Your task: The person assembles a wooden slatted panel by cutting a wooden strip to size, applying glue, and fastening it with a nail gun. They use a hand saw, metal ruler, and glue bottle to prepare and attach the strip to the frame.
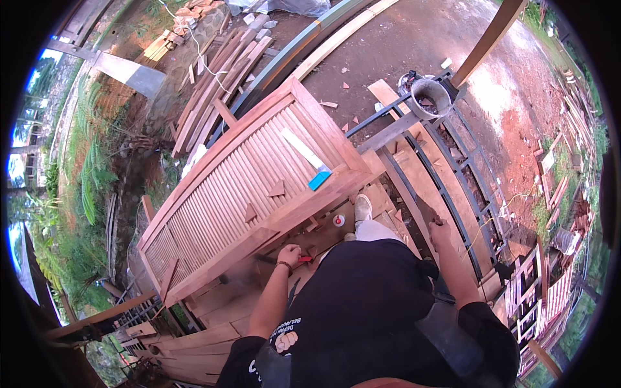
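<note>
A louvered wooden panel [239, 187], reddish-brown with a thick frame, lies slanted in front of me. My left hand [289, 255] is by its near edge, fingers closed around a small red object [305, 258] whose kind I cannot make out. To the right, away from the panel, my right hand [441, 234] is curled closed above some boards; whatever it may hold is too small to name. On the slats rests what looks like a try square with a pale blade and a blue stock [319, 180]. Two small triangular wood offcuts [277, 189] lie nearby.
A grey bucket [430, 98] stands at the far right end of a dark metal frame [462, 171]. Stacked timber [223, 90] lies beyond the panel. A wooden post [488, 42] rises at upper right. A small red-and-white round item [339, 220] sits near my shoe [363, 207].
</note>
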Motion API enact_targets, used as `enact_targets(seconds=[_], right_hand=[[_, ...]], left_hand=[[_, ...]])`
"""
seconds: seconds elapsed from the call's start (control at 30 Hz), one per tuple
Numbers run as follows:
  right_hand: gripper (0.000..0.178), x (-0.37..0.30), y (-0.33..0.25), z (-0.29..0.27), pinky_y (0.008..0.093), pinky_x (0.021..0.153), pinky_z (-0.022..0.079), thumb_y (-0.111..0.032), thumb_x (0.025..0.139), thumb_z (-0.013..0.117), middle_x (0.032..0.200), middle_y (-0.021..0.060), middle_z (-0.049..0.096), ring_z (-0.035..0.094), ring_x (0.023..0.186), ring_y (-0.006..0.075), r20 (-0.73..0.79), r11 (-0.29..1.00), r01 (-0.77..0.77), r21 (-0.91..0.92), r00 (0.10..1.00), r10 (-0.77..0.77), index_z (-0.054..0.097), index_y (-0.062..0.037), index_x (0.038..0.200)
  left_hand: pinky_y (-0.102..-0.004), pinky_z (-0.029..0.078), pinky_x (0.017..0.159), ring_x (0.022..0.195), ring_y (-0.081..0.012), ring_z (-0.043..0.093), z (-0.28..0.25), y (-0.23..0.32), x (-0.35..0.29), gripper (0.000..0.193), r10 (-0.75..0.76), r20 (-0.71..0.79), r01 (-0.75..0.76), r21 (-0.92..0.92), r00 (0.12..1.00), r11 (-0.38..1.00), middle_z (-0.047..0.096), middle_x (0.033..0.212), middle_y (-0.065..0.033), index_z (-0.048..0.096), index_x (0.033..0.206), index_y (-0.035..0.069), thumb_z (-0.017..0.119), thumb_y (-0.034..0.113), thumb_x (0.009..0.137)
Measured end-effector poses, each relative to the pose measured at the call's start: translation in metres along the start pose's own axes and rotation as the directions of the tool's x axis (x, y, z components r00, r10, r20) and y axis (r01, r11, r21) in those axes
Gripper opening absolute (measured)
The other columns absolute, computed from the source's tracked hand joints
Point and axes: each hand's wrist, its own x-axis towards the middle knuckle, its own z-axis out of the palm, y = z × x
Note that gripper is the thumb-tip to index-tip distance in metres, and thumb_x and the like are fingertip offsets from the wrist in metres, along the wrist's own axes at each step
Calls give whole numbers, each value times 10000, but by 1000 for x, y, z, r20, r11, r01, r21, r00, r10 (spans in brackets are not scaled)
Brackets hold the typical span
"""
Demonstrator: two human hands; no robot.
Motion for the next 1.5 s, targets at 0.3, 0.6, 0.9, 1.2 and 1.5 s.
enact_targets(seconds=[0.3,0.6,0.9,1.2,1.5], right_hand=[[152,22,-40,43,301,412,412,-98,862,682,648,39,556,526,461,134,57,949,270,161,958,-282,630,-25,985],[136,-82,24,69,331,374,389,-92,820,695,594,42,551,530,431,164,-84,974,-61,216,993,81,611,1,870],[255,-215,191,72,358,445,449,-139,778,748,669,93,640,587,473,196,-163,998,13,-60,986,-22,656,17,957],[344,-385,176,45,336,704,531,-161,766,781,774,80,697,687,747,203,-149,959,-241,-148,964,219,699,29,1041],[279,-398,195,14,349,764,522,-161,785,758,888,102,708,674,841,205,-114,954,-133,-267,988,106,699,-12,1013]], left_hand=[[-243,505,653,789,-107,650,3,91,-2,318,200,61,-198,-31,978,980,706,952,-45,632,1228,26,606,175,948],[-359,503,967,1090,-271,674,-70,-37,16,355,64,37,-74,520,997,851,727,1108,-146,727,1092,65,659,313,847],[-443,411,1083,1305,-375,460,-103,-9,60,691,395,-33,-249,727,918,640,484,1379,-220,482,1333,1,749,263,751],[-465,406,1051,1250,-320,490,-88,7,73,622,465,-72,-153,891,882,427,471,1335,-134,480,1336,72,723,183,774],[-451,443,996,1197,-293,526,-63,-12,115,435,581,-23,-230,905,814,358,534,1207,-123,537,1218,81,674,186,818]])
